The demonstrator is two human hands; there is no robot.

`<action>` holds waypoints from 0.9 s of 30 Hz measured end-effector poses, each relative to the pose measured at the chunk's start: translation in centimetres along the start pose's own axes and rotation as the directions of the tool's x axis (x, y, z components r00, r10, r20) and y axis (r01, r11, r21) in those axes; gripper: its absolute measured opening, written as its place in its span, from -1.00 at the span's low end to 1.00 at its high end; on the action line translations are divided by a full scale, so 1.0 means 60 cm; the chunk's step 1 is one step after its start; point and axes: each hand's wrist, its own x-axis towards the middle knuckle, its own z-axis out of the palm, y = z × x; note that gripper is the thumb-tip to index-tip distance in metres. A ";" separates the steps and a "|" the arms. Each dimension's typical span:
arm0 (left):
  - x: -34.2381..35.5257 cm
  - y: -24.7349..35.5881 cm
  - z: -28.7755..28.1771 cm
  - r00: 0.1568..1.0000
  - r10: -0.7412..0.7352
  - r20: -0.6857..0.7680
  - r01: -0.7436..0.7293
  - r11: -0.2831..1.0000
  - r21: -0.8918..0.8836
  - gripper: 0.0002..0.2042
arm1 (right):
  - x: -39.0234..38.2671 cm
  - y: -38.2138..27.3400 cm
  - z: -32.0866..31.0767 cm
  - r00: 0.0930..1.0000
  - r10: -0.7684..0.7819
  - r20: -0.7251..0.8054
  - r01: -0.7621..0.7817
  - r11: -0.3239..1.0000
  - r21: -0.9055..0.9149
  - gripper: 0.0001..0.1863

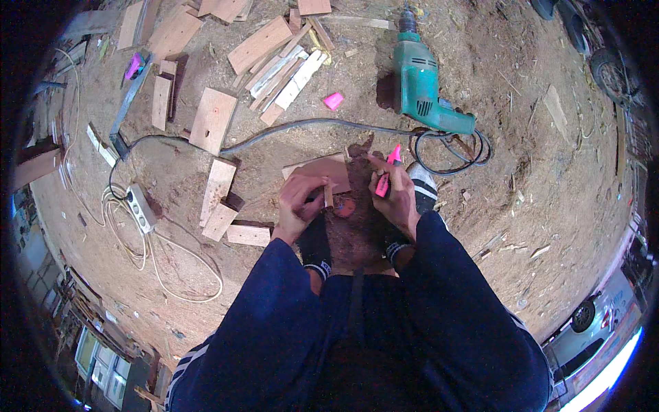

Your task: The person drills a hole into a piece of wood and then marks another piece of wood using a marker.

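My left hand (pixel 299 206) is closed, its thumb and fingers pinching a small strip of wood (pixel 329 195). Behind that strip lies a flat piece of wood (pixel 328 170), close to my left fingertips. In my right hand (pixel 399 200) is a pink highlighter (pixel 383 184), held upright and tilted, with its fingers wrapped round it. A pink cap (pixel 333 101) lies apart on the ground, farther off. Between my hands an orange-red round thing (pixel 344 208) rests on the dark soil; I cannot make out what it is.
A green power drill (pixel 420 82) lies at the far right, its black cord (pixel 309 122) crossing the ground. Several wooden blocks (pixel 213 118) are scattered at left and far. A white power strip (pixel 141 207) with a coiled cable sits at left. My shoe (pixel 423 185) is beside my right hand.
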 end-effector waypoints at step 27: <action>-0.004 -0.004 -0.007 1.000 0.028 0.013 -0.028 0.999 0.036 -0.72 | -0.002 0.003 -0.009 0.988 0.081 0.128 -0.087 0.995 0.045 0.01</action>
